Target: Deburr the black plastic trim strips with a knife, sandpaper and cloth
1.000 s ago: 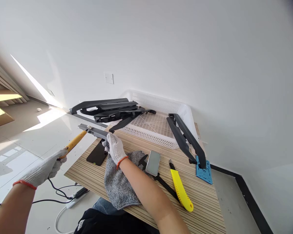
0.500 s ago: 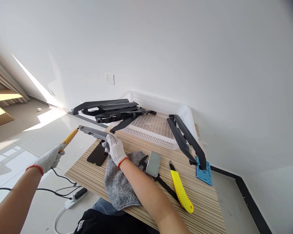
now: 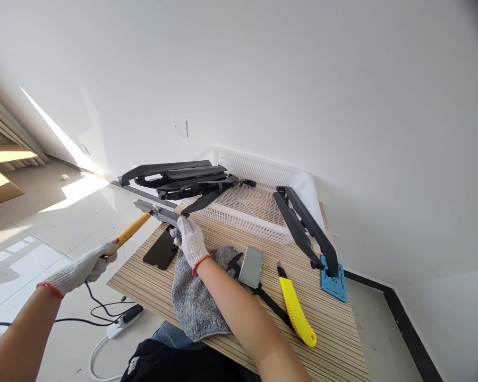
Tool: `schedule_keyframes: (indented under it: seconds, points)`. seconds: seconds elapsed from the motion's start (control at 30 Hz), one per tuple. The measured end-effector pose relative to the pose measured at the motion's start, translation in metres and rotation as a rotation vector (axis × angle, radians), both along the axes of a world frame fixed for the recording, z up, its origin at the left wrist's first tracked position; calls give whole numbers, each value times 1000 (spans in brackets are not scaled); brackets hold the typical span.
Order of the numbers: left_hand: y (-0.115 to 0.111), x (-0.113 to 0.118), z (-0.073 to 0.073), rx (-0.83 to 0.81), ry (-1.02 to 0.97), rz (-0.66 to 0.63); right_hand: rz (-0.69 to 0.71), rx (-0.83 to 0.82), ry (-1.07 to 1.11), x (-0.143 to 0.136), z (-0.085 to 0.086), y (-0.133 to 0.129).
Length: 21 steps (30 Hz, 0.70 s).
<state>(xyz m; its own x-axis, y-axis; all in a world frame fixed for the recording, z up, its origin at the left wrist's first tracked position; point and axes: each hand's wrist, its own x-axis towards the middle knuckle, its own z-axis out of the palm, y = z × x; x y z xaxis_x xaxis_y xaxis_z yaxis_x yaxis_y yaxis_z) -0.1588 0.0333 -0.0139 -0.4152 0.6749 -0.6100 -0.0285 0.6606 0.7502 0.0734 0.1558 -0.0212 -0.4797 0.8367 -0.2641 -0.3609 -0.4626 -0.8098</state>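
Observation:
My left hand, in a white knit glove, is closed round the rear of a yellow-handled corded tool; a black cord hangs below the hand. The tool's tip meets a long dark-grey plastic part partway along its length. Gripping the near end of that part is my gloved right hand, held over the table's left side. A grey cloth lies beneath my right wrist. Under the held part, a black flat phone-like object rests on the wood-grain table.
A white plastic basket at the back holds several dark plastic parts and another pair leaning over its right side. On the table lie a grey rectangular block, black calipers, a yellow utility knife and a blue plate.
The yellow tool's tip has moved right along the grey part, from its far end to nearer my right hand. My left hand has shifted slightly right; my right hand has barely moved.

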Motion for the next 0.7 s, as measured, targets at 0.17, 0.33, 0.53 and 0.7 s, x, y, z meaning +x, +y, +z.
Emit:
schedule_keyframes:
  seconds: [0.17,0.33,0.53,0.7]
  points:
    - [-8,3,5,-8,-32,-53,5,4,6,1,-1,-1]
    - [-12,6,8,-18,-63,-130,7,11,20,1,-1,-1]
    - [-16,17,20,7,0,-235,7,32,41,2,1,-2]
    - [-14,27,33,2,130,-252,-28,18,42,0,1,-1]
